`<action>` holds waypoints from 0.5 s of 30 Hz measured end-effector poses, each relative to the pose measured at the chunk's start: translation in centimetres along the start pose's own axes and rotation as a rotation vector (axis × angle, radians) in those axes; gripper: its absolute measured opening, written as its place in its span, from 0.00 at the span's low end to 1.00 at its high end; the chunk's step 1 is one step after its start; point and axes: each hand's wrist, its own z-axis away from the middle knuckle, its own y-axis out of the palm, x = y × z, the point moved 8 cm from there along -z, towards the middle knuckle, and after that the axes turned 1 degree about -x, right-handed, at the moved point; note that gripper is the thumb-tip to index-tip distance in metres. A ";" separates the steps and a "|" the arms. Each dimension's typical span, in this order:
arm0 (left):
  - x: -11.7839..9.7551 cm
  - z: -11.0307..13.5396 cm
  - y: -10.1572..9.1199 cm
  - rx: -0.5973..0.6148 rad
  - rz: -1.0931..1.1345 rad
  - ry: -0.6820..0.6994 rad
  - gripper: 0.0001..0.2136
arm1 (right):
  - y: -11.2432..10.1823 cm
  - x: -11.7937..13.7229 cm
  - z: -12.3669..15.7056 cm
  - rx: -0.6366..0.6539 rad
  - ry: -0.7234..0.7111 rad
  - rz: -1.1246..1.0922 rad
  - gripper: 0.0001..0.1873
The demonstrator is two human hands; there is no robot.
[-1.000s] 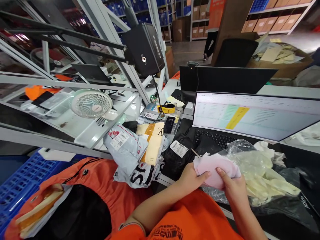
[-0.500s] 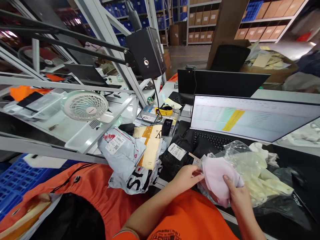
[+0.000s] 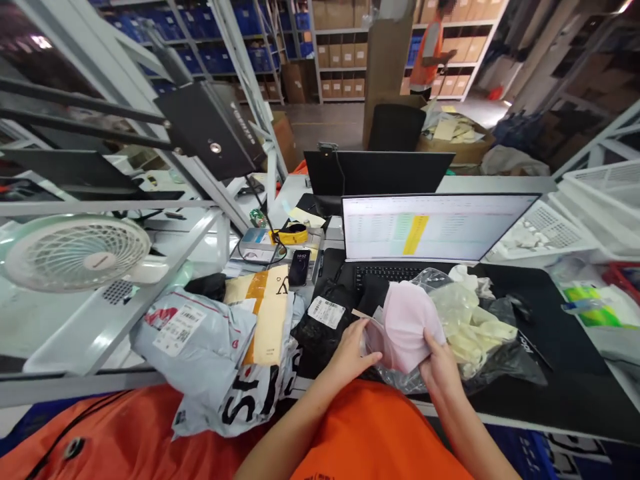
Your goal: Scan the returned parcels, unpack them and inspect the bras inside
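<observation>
A pale pink garment with a smooth rounded cup (image 3: 407, 323), bra-like in shape, is held up in front of my body. My right hand (image 3: 440, 363) grips its lower right edge, thumb on the outer face. The curled fingers of my left hand (image 3: 353, 353) hold its left side, where a thin card tag and clear plastic show; the thumb points toward the cup. Crumpled clear plastic (image 3: 400, 380) lies beneath. To the right, cream-coloured garments (image 3: 480, 340) are heaped on clear and dark plastic bags.
A black parcel (image 3: 325, 317), a grey mailing bag (image 3: 200, 333) and a tan envelope (image 3: 265, 313) lie left. Behind are a phone (image 3: 299, 268), keyboard (image 3: 385, 275) and monitor (image 3: 435, 227). A fan (image 3: 80, 250) stands far left. A person in an orange vest (image 3: 431, 50) is by the shelves.
My view has swung to the right, bringing in white baskets and the person at the back. The pink garment is turned more upright, its cup facing me, with both hands still on it.
</observation>
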 end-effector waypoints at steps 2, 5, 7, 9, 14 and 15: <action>1.0 -0.7 -0.3 -0.022 -0.011 -0.011 0.38 | 0.0 -0.1 0.2 -0.021 0.023 -0.070 0.26; 1.6 -1.6 -0.4 -0.027 -0.100 0.010 0.40 | -0.1 -0.2 0.7 -0.057 0.059 -0.189 0.27; 1.5 -2.1 -0.4 -0.047 -0.214 0.016 0.38 | -0.3 0.1 1.0 -0.071 0.059 -0.241 0.28; 1.3 -2.6 -0.4 -0.082 -0.339 0.015 0.35 | -0.7 0.4 1.2 -0.073 0.037 -0.260 0.28; 1.2 -4.3 0.7 -0.031 -0.468 0.062 0.13 | -2.6 0.7 1.3 -0.115 0.000 -0.294 0.27; 1.6 -4.5 1.5 0.049 -0.450 0.062 0.09 | -3.2 0.5 1.2 -0.140 -0.006 -0.293 0.26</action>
